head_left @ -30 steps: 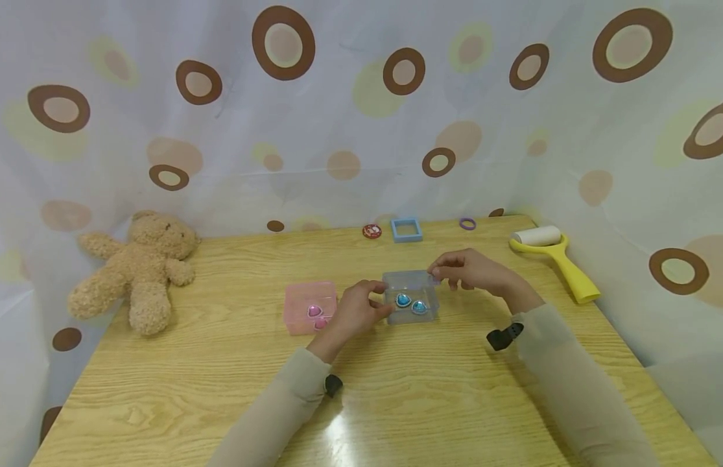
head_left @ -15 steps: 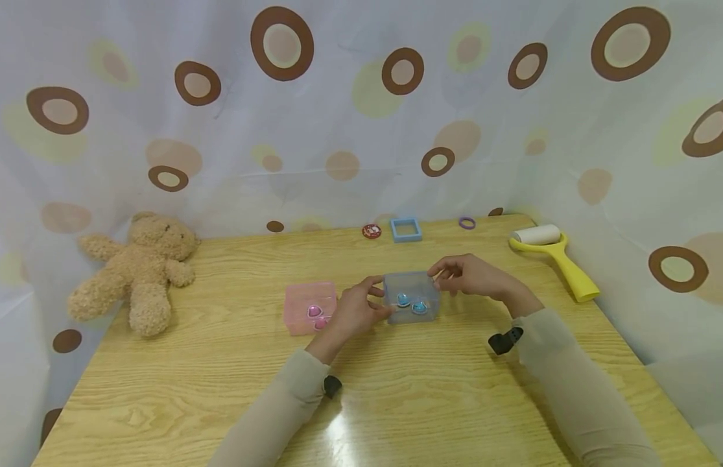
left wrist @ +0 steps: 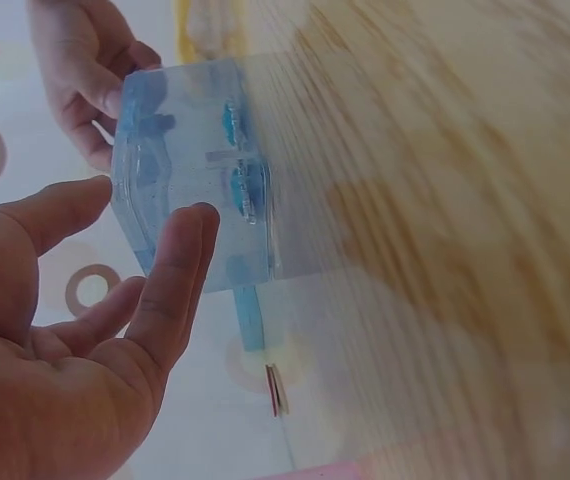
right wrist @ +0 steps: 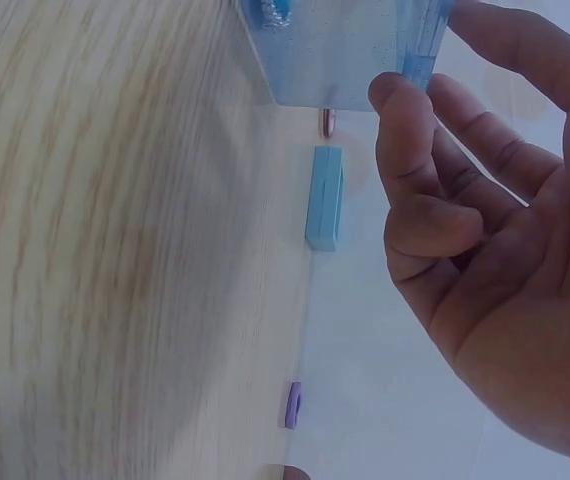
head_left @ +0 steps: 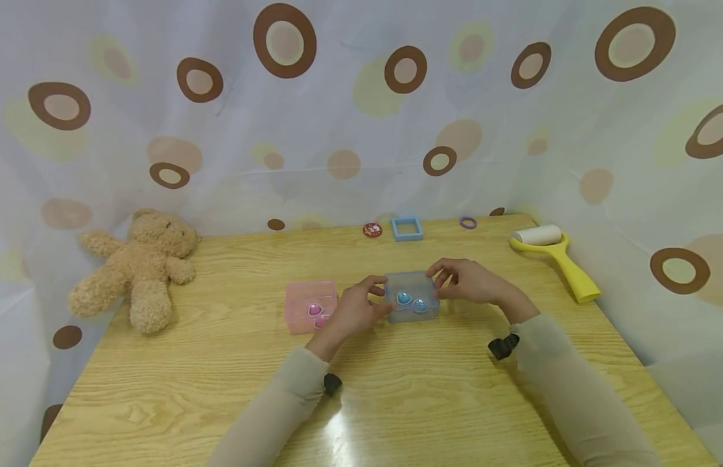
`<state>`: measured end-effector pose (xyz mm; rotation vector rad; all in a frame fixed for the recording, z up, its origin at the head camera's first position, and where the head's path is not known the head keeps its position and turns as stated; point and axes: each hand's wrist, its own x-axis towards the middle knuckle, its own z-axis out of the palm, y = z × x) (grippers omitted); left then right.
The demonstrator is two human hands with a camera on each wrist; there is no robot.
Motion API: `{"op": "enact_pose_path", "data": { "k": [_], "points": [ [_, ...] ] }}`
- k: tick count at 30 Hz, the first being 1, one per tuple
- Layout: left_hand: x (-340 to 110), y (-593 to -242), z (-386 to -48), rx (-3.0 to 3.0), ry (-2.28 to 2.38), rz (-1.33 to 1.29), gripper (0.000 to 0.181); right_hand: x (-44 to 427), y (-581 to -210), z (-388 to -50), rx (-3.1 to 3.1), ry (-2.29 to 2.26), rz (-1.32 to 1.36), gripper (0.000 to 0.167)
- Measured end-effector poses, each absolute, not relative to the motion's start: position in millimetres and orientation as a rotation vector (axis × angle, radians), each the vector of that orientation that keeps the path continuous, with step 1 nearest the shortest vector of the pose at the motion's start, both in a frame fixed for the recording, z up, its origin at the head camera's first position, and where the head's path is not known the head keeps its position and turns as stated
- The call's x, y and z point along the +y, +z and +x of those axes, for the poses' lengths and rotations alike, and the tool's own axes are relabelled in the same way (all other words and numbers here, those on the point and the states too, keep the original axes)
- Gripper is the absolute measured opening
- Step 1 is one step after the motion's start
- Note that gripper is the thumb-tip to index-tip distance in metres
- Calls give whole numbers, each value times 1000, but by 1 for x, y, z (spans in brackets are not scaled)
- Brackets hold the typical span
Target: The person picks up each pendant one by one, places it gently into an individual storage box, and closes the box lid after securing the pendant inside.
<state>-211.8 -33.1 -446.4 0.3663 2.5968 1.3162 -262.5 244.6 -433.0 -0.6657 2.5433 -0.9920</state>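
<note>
A small clear blue plastic box [head_left: 412, 312] sits on the wooden table, its lid down over it. Two blue heart-shaped gems [head_left: 403, 298] with pale edging show through the plastic. At the box's left side my left hand [head_left: 356, 308] has its fingers fairly straight, thumb and fingertips at the wall and lid edge. On the opposite side my right hand [head_left: 471, 280] is curled, with thumb and a fingertip at the lid's right edge, as the right wrist view [right wrist: 505, 190] shows. Left of my left hand is a clear pink box [head_left: 303, 305] holding pink gems [head_left: 315, 309].
A teddy bear [head_left: 145, 266] lies at the far left. Along the back edge are a red badge [head_left: 372, 230], a light blue square frame [head_left: 406, 229] and a purple ring [head_left: 468, 222]. A yellow-handled lint roller [head_left: 562, 259] lies at the right, by the patterned curtain [head_left: 343, 97].
The blue box's lid has swung forward and down onto the box. My right hand has come slightly lower with it. My left hand has stayed at the box's left side.
</note>
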Motion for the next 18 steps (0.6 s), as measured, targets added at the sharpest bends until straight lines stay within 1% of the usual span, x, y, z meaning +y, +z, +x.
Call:
{"op": "enact_pose_path", "data": {
  "k": [14, 18],
  "points": [
    [-32, -446, -210, 2602, 1301, 365, 57, 246, -434, -258, 2577, -956, -706, 39],
    [-40, -446, -209, 2587, 1331, 372, 51, 251, -432, -257, 2598, -954, -709, 38]
  ]
}}
